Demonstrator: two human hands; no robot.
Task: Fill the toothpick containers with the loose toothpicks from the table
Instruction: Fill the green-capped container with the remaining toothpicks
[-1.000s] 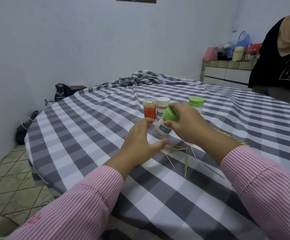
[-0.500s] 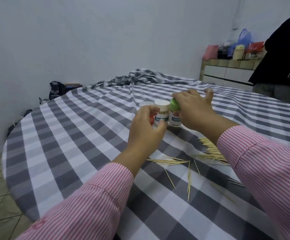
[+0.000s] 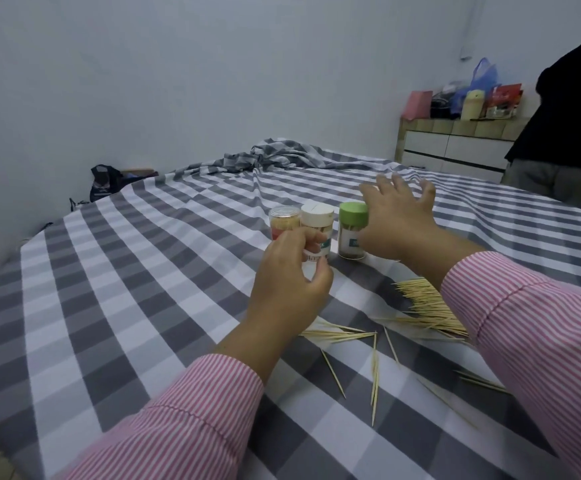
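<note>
Three toothpick containers stand together mid-table: a clear one with a red base (image 3: 283, 220), a white-lidded one (image 3: 317, 220) and a green-lidded one (image 3: 351, 230). My left hand (image 3: 287, 285) has its fingers and thumb curled round the lower front of the white-lidded container. Just right of the green-lidded container, my right hand (image 3: 398, 223) hovers with fingers spread and holds nothing. A heap of loose toothpicks (image 3: 427, 304) lies under my right forearm. More scattered toothpicks (image 3: 373, 370) lie nearer to me on the checked tablecloth (image 3: 115, 306).
The cloth is bunched up (image 3: 275, 155) at the table's far side. A person in black (image 3: 576, 133) stands at the back right beside a low cabinet (image 3: 455, 147) with bags on top. A dark bag (image 3: 103, 181) sits on the floor by the wall.
My right hand has stood the green-lidded container upright beside the others and let go, fingers now spread. My left hand has risen from the table to the white-lidded container.
</note>
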